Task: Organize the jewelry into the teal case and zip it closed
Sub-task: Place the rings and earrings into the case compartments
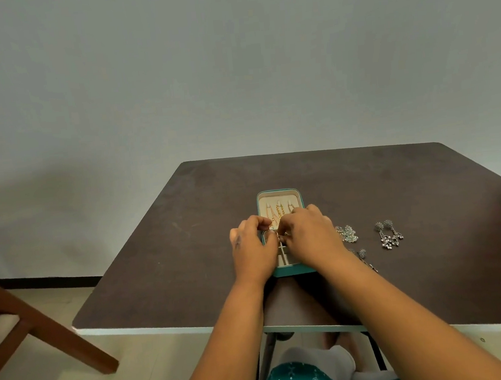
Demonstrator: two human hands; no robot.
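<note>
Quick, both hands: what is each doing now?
Left hand: fingers curled, pinching a small gold piece over the teal case.
Right hand: pinching the same piece.

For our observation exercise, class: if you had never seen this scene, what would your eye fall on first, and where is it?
First, the two hands, left hand and right hand, meeting over the open teal zip case with cream lining at the middle of the dark brown table, fingers pinching a small gold piece. Next, the silver dangling earrings lying loose on the table to the right of the case.
</note>
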